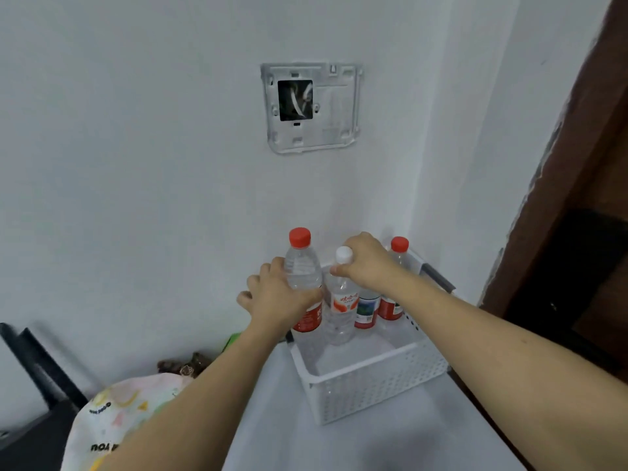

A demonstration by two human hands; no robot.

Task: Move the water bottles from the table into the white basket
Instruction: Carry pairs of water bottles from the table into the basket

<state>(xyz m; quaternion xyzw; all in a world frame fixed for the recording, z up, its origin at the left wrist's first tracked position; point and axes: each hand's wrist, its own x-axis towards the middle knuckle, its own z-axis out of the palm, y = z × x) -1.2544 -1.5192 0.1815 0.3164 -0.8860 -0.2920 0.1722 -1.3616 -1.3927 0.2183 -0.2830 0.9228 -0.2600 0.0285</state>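
We find the left hand (pixel 277 295) gripping a red-capped bottle (pixel 302 266) at the white basket (pixel 373 379)'s far-left corner; the right hand (pixel 365 263) pinches the white-capped bottle (pixel 339 314) standing inside.

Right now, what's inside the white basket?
The white perforated plastic basket holds four clear plastic water bottles at its far end: two red-capped, one white-capped, and one whose cap the right hand covers.
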